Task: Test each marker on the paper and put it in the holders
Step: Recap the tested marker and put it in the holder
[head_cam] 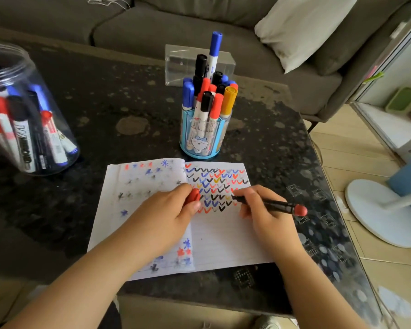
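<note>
The right hand (262,210) is gripping a black-barrelled marker (271,205) with a red end cap, fingers curled round it near the tip, and the tip is touching the right page of an open notebook (223,236) lying on the dark speckled desk (105,115). That page is carrying rows of small check marks in red, blue, black and yellow, and the tip is sitting at the right end of the lower rows. The left hand (173,210) is resting on the notebook's middle fold, pinching a red cap (195,195) between thumb and fingers. The left page is showing faint star-like blots in blue, red and black.

Just beyond the notebook, a blue round holder (201,136) is standing upright, packed with capped markers in blue, black, red and 1 yellow. Behind it a clear plastic box (176,65) is sitting near the desk's far edge. At the far left, a clear jar (22,110) is holding more markers, leaning in a loose bunch. A grey sofa (152,27) with a pale cushion (301,27) is running behind the desk.
</note>
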A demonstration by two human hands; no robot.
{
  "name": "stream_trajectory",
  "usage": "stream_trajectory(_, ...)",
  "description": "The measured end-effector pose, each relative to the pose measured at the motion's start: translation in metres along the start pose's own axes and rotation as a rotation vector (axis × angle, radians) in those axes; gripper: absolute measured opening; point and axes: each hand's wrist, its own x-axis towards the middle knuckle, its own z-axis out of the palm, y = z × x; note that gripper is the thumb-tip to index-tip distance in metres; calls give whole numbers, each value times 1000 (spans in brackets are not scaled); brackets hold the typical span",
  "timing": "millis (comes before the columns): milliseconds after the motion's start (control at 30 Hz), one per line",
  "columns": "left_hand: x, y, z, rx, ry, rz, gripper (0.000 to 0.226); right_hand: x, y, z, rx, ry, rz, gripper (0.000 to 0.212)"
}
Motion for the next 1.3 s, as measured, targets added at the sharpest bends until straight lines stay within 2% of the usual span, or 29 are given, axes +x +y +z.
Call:
stream_trajectory(133, 0, -1, 1, 5, -3, 9, 22, 2, 13, 2, -54, 53, -41, 24)
stream_trajectory(267, -1, 0, 1, 9, 7, 24, 19, 2, 17, 3, -72, -11, -66, 35)
stream_trajectory(400, 0, 2, 3, 11, 25, 8, 29, 3, 19, 4, -96, -43, -44, 32)
stream_trajectory(600, 1, 1, 5, 42, 57, 13, 26, 3, 15, 6, -166, -58, -44, 33)
stream_trajectory(767, 0, 3, 5, 6, 71, 1, 26, 5, 16, 6, -166, 11, -22, 35)
stream_trajectory(933, 3, 8, -2, -300, 195, -119, 17, -1, 6, 4, -51, 108, -21, 30)
stream_trajectory(1033, 5, 8, -11, -819, 226, -289, 17, -11, -19, 6, 133, 80, -54, 26)
stream_trajectory(1133, 4, 11, -21, -1280, 149, -378, 10, -23, -46, 13, 241, -8, -92, 26)
stream_trajectory(1233, -1, 12, -28, -1395, 48, -335, 12, -27, -66, 21, 389, 11, -74, 20)
stream_trajectory(1300, -5, 10, -31, -1402, -13, -277, 23, -27, -74, 25, 421, 49, -68, 20)
